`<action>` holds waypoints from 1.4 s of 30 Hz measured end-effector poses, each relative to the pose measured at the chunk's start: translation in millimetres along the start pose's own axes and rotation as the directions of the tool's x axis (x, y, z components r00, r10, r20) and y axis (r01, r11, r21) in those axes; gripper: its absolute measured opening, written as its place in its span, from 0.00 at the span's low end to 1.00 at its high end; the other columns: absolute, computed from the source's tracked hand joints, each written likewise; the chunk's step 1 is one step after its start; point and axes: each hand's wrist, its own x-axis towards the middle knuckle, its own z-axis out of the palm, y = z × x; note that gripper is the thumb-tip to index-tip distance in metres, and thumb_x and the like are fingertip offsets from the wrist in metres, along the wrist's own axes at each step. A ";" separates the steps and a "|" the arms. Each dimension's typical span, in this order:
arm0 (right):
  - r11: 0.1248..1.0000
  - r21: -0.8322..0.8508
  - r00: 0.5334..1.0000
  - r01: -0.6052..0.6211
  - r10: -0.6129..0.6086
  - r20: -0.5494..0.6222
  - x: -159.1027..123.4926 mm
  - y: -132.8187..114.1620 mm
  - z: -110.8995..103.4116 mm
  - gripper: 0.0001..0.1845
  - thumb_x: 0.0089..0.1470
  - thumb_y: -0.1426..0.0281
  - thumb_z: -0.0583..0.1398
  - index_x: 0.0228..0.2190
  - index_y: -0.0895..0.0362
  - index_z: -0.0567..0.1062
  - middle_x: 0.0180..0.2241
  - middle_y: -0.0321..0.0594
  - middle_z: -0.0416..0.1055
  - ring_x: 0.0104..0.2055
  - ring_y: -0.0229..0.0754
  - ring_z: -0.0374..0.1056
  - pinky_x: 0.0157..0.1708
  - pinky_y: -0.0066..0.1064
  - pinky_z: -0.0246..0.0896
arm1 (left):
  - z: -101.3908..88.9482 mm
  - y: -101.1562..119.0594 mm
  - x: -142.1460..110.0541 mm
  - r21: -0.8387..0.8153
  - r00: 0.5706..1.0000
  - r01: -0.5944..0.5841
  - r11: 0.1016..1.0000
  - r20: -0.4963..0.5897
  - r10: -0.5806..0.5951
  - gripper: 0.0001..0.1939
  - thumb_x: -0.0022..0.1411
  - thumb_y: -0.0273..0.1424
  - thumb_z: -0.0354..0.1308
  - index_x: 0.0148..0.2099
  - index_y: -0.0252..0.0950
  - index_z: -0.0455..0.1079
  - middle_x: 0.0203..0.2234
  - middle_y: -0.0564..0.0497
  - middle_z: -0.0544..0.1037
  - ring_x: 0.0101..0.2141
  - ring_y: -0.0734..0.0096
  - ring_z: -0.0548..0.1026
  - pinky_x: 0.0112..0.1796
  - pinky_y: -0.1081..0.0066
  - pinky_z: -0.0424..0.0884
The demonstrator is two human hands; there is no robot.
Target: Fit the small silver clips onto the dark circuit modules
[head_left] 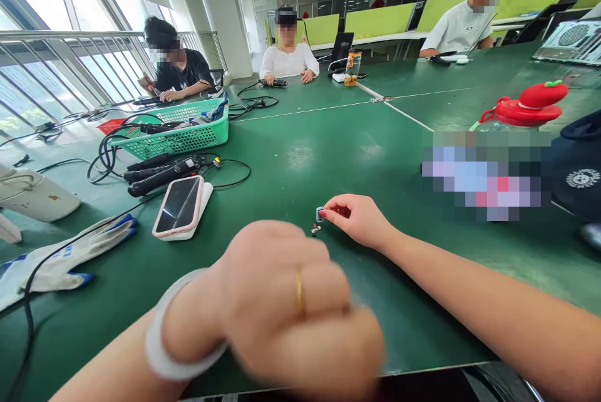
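Observation:
My right hand rests on the green table and pinches a small bluish-grey piece between thumb and fingertip. Just below that piece lie some tiny dark and pale bits, too small to name. Closer to the camera, my left hand is raised over the table's near side, its fingers curled into a fist. It wears a gold ring and a white bracelet. Motion blurs its thumb side, and whatever the curled fingers may hold is hidden.
A phone, black corded tools, a green basket and a work glove lie to the left. A red-lidded bottle and a dark bag stand right. Several people sit around the green table.

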 end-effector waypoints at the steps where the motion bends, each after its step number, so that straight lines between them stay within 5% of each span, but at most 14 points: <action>1: 1.000 0.007 1.000 -0.001 0.001 0.003 0.1 0.0 0.1 0.15 0.53 0.60 0.57 0.26 0.57 0.77 0.22 0.36 0.71 0.23 0.35 0.61 0.25 0.27 0.54 | 8.6 -10.8 10.8 0.041 0.999 -0.036 0.999 0.025 0.035 0.07 0.57 0.33 0.54 0.26 0.43 0.65 0.16 0.56 0.67 0.19 0.74 0.63 0.23 0.68 0.58; 3: 1.000 0.021 1.000 0.005 -0.005 0.009 0.4 -0.3 0.1 0.15 0.54 0.61 0.57 0.26 0.57 0.77 0.23 0.36 0.72 0.24 0.36 0.62 0.26 0.28 0.55 | 29.8 -34.9 24.5 0.145 0.996 0.033 0.989 0.081 -0.045 0.09 0.60 0.36 0.51 0.29 0.41 0.66 0.18 0.54 0.69 0.20 0.74 0.65 0.22 0.69 0.56; 4: 1.000 0.028 1.000 0.010 -0.010 0.012 0.5 -0.6 0.0 0.14 0.54 0.61 0.57 0.26 0.57 0.77 0.24 0.36 0.73 0.25 0.36 0.62 0.27 0.28 0.55 | 40.8 -46.5 27.1 0.206 0.981 0.154 0.966 0.084 -0.175 0.10 0.62 0.37 0.49 0.31 0.40 0.67 0.20 0.53 0.71 0.21 0.73 0.66 0.23 0.70 0.56; 6: 0.999 0.036 1.000 0.019 -0.019 0.012 0.9 -1.0 -0.1 0.13 0.54 0.63 0.56 0.27 0.57 0.77 0.25 0.36 0.73 0.25 0.36 0.63 0.28 0.28 0.56 | 60.3 -65.5 25.8 0.251 0.896 0.354 0.901 0.184 -0.404 0.14 0.63 0.42 0.47 0.35 0.39 0.67 0.24 0.52 0.73 0.23 0.70 0.68 0.23 0.70 0.57; 9: 0.999 0.038 1.000 0.028 -0.029 0.010 1.6 -0.4 0.0 0.12 0.54 0.63 0.57 0.27 0.56 0.77 0.24 0.36 0.73 0.25 0.36 0.63 0.28 0.28 0.56 | 79.6 -80.4 16.8 0.158 0.808 0.501 0.851 0.267 -0.525 0.14 0.64 0.40 0.45 0.44 0.40 0.67 0.29 0.51 0.75 0.29 0.67 0.72 0.28 0.69 0.62; 15: 0.998 0.031 0.998 0.055 -0.056 0.019 1.8 -0.8 0.8 0.09 0.53 0.68 0.57 0.26 0.56 0.76 0.25 0.35 0.73 0.25 0.35 0.64 0.28 0.28 0.56 | 94.1 -79.0 12.0 -0.267 0.812 0.570 0.777 0.330 -0.482 0.19 0.63 0.30 0.49 0.56 0.41 0.58 0.32 0.54 0.75 0.30 0.73 0.72 0.35 0.71 0.66; 26: 0.996 -0.045 0.996 0.076 -0.074 0.040 0.5 -1.2 2.4 0.10 0.56 0.69 0.57 0.30 0.53 0.79 0.27 0.35 0.75 0.29 0.36 0.67 0.32 0.29 0.59 | 97.9 -85.5 8.1 -0.317 0.797 0.599 0.736 0.332 -0.505 0.21 0.59 0.30 0.53 0.55 0.42 0.64 0.27 0.56 0.71 0.26 0.76 0.69 0.32 0.73 0.65; 34: 0.979 -0.155 0.983 0.134 -0.112 0.145 -1.0 -0.4 7.6 0.05 0.53 0.67 0.61 0.30 0.53 0.77 0.29 0.35 0.72 0.32 0.37 0.67 0.34 0.29 0.59 | 104.2 -103.9 3.0 -0.328 0.705 0.705 0.628 0.226 -0.672 0.13 0.58 0.35 0.53 0.43 0.39 0.74 0.22 0.56 0.69 0.24 0.76 0.65 0.29 0.74 0.63; 42: 0.943 -0.216 0.956 0.253 -0.209 0.206 -2.1 -0.9 13.6 0.07 0.56 0.70 0.58 0.29 0.55 0.76 0.33 0.38 0.71 0.34 0.38 0.67 0.37 0.31 0.60 | 111.1 -103.3 -1.6 -0.358 0.716 0.693 0.626 0.239 -0.656 0.12 0.57 0.32 0.55 0.44 0.39 0.72 0.26 0.55 0.74 0.28 0.74 0.71 0.34 0.72 0.68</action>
